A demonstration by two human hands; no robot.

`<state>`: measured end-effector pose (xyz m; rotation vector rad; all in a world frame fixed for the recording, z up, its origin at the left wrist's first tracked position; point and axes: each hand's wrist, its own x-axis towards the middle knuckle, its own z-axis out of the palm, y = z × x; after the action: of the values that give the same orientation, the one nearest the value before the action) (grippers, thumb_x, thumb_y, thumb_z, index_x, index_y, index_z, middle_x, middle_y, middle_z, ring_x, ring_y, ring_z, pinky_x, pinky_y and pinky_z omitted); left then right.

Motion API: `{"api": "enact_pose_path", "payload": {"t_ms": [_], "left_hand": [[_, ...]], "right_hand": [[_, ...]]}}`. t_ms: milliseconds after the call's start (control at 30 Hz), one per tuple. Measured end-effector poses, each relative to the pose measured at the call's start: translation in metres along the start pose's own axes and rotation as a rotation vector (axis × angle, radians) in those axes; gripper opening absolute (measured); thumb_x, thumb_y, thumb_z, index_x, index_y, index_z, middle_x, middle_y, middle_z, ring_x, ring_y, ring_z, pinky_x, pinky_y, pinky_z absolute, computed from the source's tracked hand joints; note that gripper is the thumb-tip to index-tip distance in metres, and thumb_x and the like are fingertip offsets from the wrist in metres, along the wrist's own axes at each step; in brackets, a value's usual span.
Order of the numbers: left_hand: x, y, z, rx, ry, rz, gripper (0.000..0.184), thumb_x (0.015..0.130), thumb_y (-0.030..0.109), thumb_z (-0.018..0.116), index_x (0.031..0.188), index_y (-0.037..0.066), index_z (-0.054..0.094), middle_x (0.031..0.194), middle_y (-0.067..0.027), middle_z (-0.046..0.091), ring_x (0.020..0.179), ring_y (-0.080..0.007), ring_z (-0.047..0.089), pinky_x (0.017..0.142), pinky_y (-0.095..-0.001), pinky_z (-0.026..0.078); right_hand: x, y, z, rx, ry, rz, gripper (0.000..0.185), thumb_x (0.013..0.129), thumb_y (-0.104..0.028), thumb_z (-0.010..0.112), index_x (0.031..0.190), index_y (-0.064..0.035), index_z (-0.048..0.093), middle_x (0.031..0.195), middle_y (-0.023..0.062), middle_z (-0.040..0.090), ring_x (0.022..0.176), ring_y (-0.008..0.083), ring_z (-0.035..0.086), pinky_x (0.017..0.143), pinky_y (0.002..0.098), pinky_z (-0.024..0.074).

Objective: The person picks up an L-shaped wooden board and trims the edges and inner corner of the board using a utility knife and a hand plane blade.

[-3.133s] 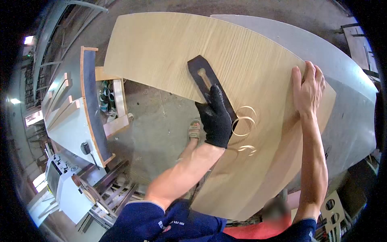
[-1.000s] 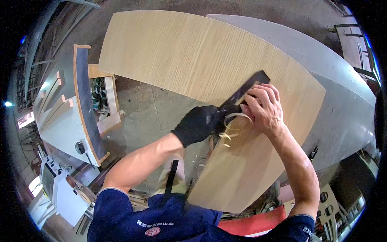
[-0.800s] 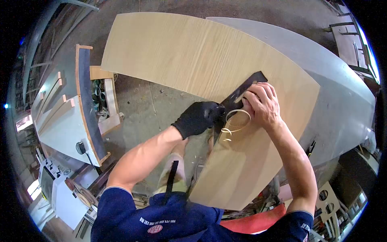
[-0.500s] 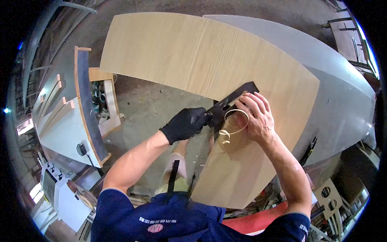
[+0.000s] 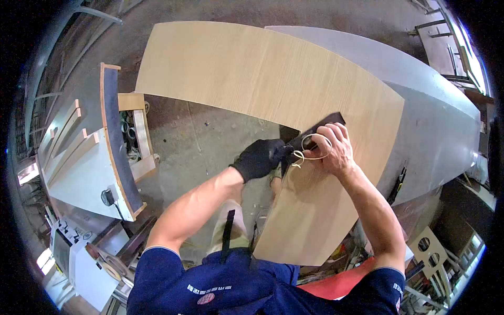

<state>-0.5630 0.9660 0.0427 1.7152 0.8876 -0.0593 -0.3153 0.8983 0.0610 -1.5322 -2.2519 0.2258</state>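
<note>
A dark hand plane [image 5: 336, 119] lies slanted across the inner corner of a light wood-grain, L-shaped panel [image 5: 236, 63]. My left hand [image 5: 261, 159], in a black glove, is closed around the near end of the plane. My bare right hand [image 5: 338, 150] grips the plane further along, its fingers bent over the body. A thin pale curled shaving [image 5: 303, 156] loops out beside my right fingers and hangs over the plane. My palm and fingers hide part of the tool, and its blade cannot be made out.
Under the panel, a grey board [image 5: 430, 126] extends to the right, with a black-handled cutter [image 5: 399, 184] on its edge. A curved piece with a dark face [image 5: 111, 105] stands at left, near wooden strips [image 5: 65, 123]. Concrete floor [image 5: 194, 142] shows between.
My left hand has shifted to the right and now sits closer to my right hand. The plane has moved slightly right and the shaving's loop has changed shape. The whole view has shifted a little.
</note>
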Motion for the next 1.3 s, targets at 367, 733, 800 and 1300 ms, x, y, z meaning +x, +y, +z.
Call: {"api": "enact_pose_path", "payload": {"t_ms": [367,733,800,1300], "left_hand": [[-0.023,-0.004,-0.039,-0.063,-0.143,-0.016,0.036,0.1,0.036,0.057,0.098,0.002,0.068,0.087,-0.0151,0.069,0.08,-0.024,0.066,0.076,-0.037,0.05],[-0.02,-0.008,-0.019,0.052,-0.221,-0.075,0.047,0.094,0.049,0.062,0.104,0.004,0.065,0.084,-0.0143,0.068,0.077,-0.0251,0.067,0.071,-0.038,0.052],[-0.025,-0.009,-0.009,-0.016,-0.196,-0.043,0.04,0.096,0.042,0.062,0.106,0.004,0.066,0.084,-0.0112,0.069,0.075,-0.0173,0.065,0.069,-0.0349,0.052],[-0.011,-0.02,-0.018,-0.272,-0.236,-0.113,0.036,0.101,0.036,0.057,0.108,0.001,0.065,0.087,-0.0074,0.068,0.079,-0.0145,0.064,0.074,-0.033,0.052]], "right_hand": [[-0.038,-0.03,-0.012,0.083,-0.095,0.045,0.054,0.082,-0.027,0.077,0.13,-0.01,0.06,0.144,0.0116,0.053,0.136,0.0335,0.047,0.113,0.0491,0.0386],[-0.148,-0.025,-0.034,-0.236,0.24,0.803,0.069,0.086,-0.029,0.072,0.143,-0.004,0.044,0.147,0.022,0.042,0.14,0.0385,0.035,0.116,0.0515,0.028],[-0.184,-0.027,-0.031,-0.246,0.278,1.017,0.069,0.089,-0.037,0.068,0.144,-0.0034,0.043,0.145,0.023,0.042,0.138,0.0383,0.035,0.115,0.0509,0.0274],[-0.19,-0.069,-0.006,-0.344,0.238,1.239,0.074,0.096,-0.06,0.054,0.147,-0.0067,0.043,0.13,0.0179,0.043,0.126,0.0351,0.039,0.108,0.0513,0.0266]]}}
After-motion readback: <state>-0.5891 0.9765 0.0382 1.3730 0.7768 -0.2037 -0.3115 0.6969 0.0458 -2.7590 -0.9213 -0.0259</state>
